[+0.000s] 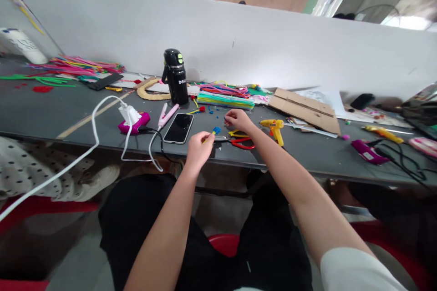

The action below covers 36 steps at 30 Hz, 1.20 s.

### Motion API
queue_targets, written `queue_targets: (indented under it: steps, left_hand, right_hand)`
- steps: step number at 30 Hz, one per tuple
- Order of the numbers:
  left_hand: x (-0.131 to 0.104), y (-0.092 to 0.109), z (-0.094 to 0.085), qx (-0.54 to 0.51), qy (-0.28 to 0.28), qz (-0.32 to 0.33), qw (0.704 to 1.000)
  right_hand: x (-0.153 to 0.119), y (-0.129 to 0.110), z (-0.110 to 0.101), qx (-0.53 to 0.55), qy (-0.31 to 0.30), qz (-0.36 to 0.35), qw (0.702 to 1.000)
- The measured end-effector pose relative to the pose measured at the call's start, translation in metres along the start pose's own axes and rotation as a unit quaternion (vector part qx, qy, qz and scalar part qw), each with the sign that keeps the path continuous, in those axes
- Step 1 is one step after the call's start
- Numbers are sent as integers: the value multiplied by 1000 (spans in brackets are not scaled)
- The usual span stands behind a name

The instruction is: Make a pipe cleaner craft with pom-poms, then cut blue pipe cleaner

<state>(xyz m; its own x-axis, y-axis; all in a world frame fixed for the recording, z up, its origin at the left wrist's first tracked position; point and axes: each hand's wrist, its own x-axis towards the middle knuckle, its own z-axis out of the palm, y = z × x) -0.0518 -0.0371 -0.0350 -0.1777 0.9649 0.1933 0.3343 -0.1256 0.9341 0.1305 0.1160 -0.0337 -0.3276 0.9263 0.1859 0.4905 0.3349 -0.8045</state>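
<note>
My left hand is closed in a pinch over the table's front edge. It holds a short yellow stem with a blue fuzzy tip, which looks like pipe cleaner. To the right, my right hand hovers low over the table, thumb and fingers pressed together; whatever they hold is too small to make out. Small blue bits are scattered just beyond the hands. Under my right wrist lie red-handled scissors and a yellow-handled tool, partly hidden by the arm.
A yellow glue gun stands right of my right forearm. Left are a phone, a pink hair straightener and a purple power socket with cables. Behind stand a black bottle, pipe cleaners and cardboard.
</note>
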Motion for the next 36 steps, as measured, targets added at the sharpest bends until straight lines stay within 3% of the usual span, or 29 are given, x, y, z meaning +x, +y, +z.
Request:
queue_targets:
  steps: [5, 15, 19, 22, 29, 36]
  left_hand:
    - [1, 4, 3, -3, -7, -7, 1000]
    - [2, 2, 1, -23, -2, -14, 1000]
    - [5, 3, -6, -81, 53, -30, 995]
    - [7, 4, -11, -118, 95, -32, 988]
    - [6, 3, -10, -131, 84, -30, 987]
    - [7, -2, -8, -116, 63, -35, 991]
  right_hand:
    - [-13, 4, 2, 47, 20, -1, 999]
    - [2, 3, 8, 25, 53, 13, 998]
    - [11, -2, 10, -11, 56, -10, 998]
    - [10, -10, 13, -44, 38, -37, 998]
    - [-4, -24, 18, -116, -88, -85, 986]
    - [-6, -29, 26, -118, -63, -101, 986]
